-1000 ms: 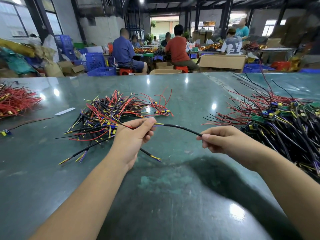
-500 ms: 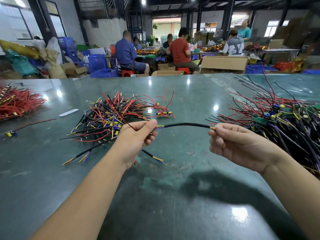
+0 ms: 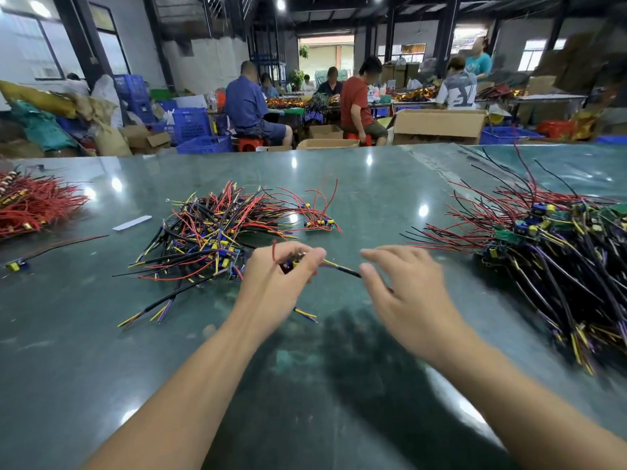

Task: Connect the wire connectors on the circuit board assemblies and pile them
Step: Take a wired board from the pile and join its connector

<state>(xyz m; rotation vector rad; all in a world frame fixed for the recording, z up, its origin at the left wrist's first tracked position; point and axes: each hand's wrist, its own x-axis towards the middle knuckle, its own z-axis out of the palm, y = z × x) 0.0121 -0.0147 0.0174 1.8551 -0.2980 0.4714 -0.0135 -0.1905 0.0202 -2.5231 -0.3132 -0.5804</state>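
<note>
My left hand [image 3: 283, 276] pinches a small circuit board assembly with a red wire loop and a short black sheathed cable [image 3: 342, 269] that sticks out to the right. My right hand [image 3: 403, 286] hovers just right of it, motion-blurred, with the cable's end running under its index finger; whether it grips the cable I cannot tell. Behind my left hand lies a loose heap of wired boards [image 3: 217, 228]. A larger pile of assemblies [image 3: 556, 245] lies at the right.
The green table [image 3: 305, 385] spreads below my arms. A red wire bundle [image 3: 30, 205] lies at far left, a white strip [image 3: 132, 222] and a single stray assembly [image 3: 15, 265] near it. Seated people, cardboard boxes and blue crates stand beyond the far edge.
My right hand has moved left toward my left hand and its fingers have loosened. The black cable, stretched between both hands before, now shows only as a short stub.
</note>
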